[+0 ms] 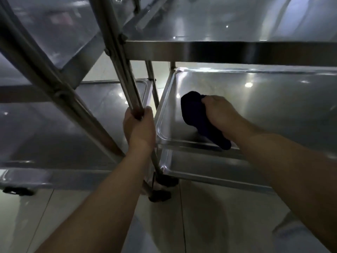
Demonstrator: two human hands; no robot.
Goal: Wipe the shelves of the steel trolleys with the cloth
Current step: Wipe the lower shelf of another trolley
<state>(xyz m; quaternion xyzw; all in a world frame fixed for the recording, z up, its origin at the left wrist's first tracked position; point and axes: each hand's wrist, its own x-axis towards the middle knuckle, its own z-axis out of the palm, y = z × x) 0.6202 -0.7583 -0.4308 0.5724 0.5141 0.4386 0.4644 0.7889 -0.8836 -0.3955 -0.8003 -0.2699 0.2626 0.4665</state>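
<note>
Two steel trolleys stand side by side. On the right trolley's middle shelf (273, 110) lies a dark blue cloth (195, 115), near the shelf's front left corner. My right hand (218, 112) grips the cloth and presses it onto the shelf; one end of the cloth hangs over the front rim. My left hand (138, 126) grips the right trolley's upright post (125, 73) at the height of the middle shelf. The top shelf (218, 50) overhangs the hand with the cloth.
The left trolley (54, 125) has its own shelves and slanted posts close beside my left arm. A lower shelf (209, 168) sits under the wiped one. Black castors (160, 194) rest on the pale tiled floor (200, 225).
</note>
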